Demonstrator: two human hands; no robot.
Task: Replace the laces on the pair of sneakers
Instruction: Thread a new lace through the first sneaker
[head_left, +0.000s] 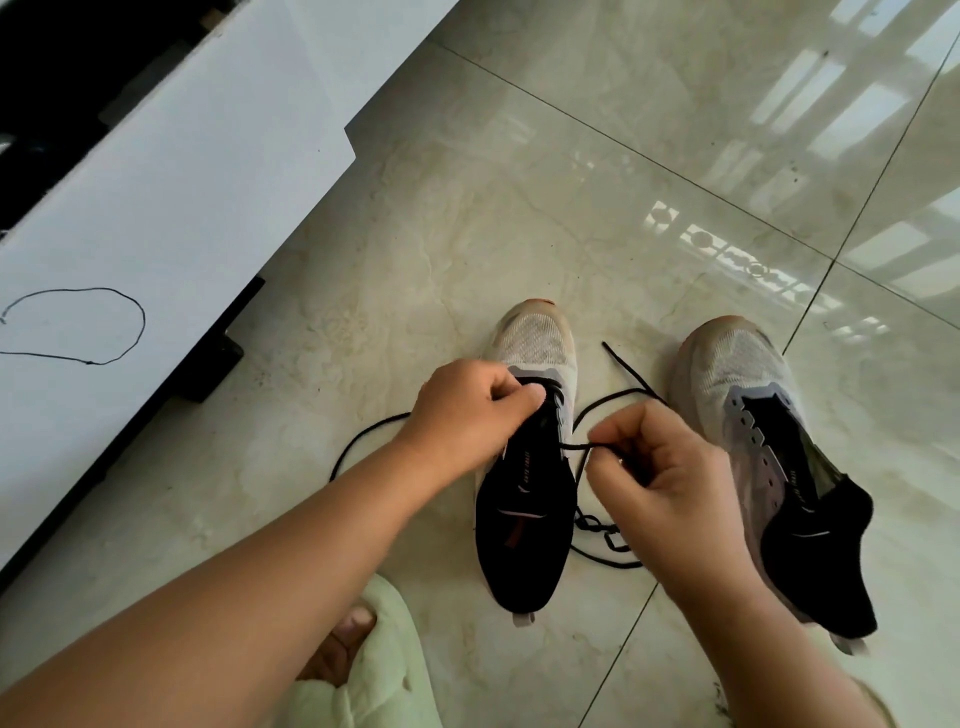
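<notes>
On the glossy beige marble-tile floor (519, 182), between our two forearms, stands the left black-and-white mesh sneaker (524, 467), toe pointing away from us, and this is where the work sits. Our left hand (467, 415) is curled over its eyelet row near the toe end, thumb and fingers closed on something there, most likely the lace or the eyelet edge, though the knuckles hide which. Our right hand (649, 467) pinches the thin black round shoelace (587, 446) between thumb and forefinger, the strand drawn taut from the shoe's right eyelets to that pinch. Loose lace trails out to the left of the shoe, loops off to the far right with its tip lying between the two shoes, and bunches in a small tangle near the heel. Only the first eyelets by the toe seem threaded, so we judge this shoe barely begun. Over at the right, the second matching sneaker (769, 457) lies with its tongue open and its eyelets bare, no lace in it at all. Another thin black lace (104, 322) rests in a loop on the white board surface (182, 182) at far left, well apart from both shoes; whether it is an old lace or the spare one we cannot tell. Most of the job remains.
</notes>
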